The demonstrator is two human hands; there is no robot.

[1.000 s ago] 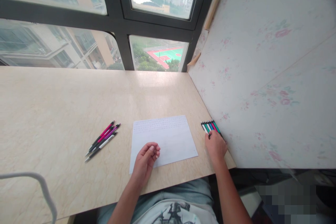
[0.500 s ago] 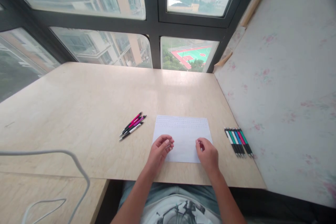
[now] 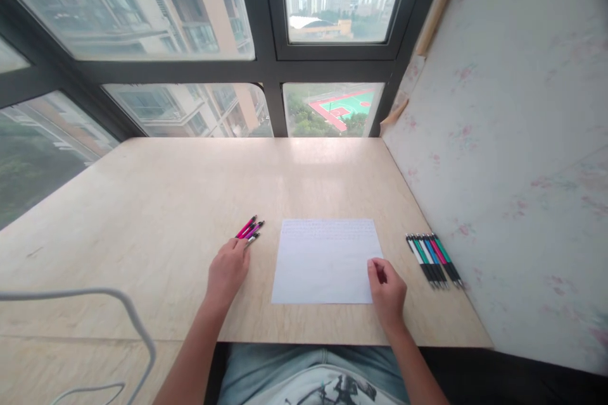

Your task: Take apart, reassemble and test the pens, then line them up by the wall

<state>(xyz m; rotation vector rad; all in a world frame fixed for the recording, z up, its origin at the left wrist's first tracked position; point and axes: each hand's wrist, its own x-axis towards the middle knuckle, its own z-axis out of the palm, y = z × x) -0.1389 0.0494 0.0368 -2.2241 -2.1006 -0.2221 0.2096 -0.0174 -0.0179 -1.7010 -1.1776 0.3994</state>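
Note:
My left hand (image 3: pixel 228 267) rests over the lower ends of a small pile of pens (image 3: pixel 247 228), pink, purple and white with black parts. Its fingers are together and bent down onto the white pen (image 3: pixel 253 238), whose upper end sticks out past them; the fingertips are partly hidden. At the right edge of a white sheet of paper (image 3: pixel 323 266), my right hand (image 3: pixel 388 290) is loosely curled, thumb against the bent fingers, with nothing visible in it. Faint lines of writing run along the top of the sheet.
A neat row of several pens (image 3: pixel 432 259), white, green, blue and pink, lies on the right by the flowered wall (image 3: pixel 513 171). A grey cable (image 3: pixel 137 323) loops over the lower left. Windows (image 3: pixel 327 63) stand behind the wooden table (image 3: pixel 190 183).
My left hand has moved left from the paper to the pile of pens. My right hand has shifted slightly right, to the sheet's edge. The view has tilted up a little.

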